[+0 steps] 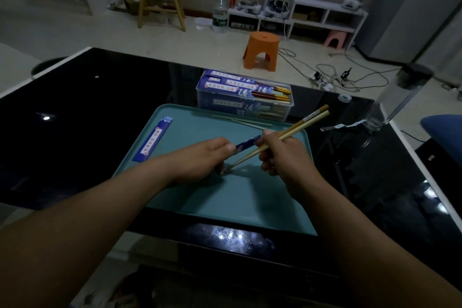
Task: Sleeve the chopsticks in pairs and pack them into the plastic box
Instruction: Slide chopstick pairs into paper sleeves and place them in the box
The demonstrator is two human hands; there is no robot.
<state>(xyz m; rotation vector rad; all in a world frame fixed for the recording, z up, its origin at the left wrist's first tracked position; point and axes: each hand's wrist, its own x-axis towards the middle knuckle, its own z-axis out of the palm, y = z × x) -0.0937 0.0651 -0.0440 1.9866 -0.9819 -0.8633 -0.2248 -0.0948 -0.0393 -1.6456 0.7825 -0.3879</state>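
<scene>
Two chopsticks (300, 127) slant through the right hand (285, 157), fingers curled round them; left hand (200, 160) fingers pinch a blue sleeve (246, 144) (mostly hidden) over the teal tray (237, 197); tips blurred.

on the tray (237, 197), i find a spare sleeve (153, 139) left of my left hand (200, 160) fingers; loose chopsticks (247, 122) lie just beyond my right hand (287, 157) fingers, the plastic box (207, 101) behind them, sleeved pairs (235, 82) inside.

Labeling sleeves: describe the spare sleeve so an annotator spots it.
On the teal tray, along its left edge, lies a flat blue sleeve. Unlike the held sleeve in the left hand and those in the plastic box, it lies alone, untouched.
</scene>
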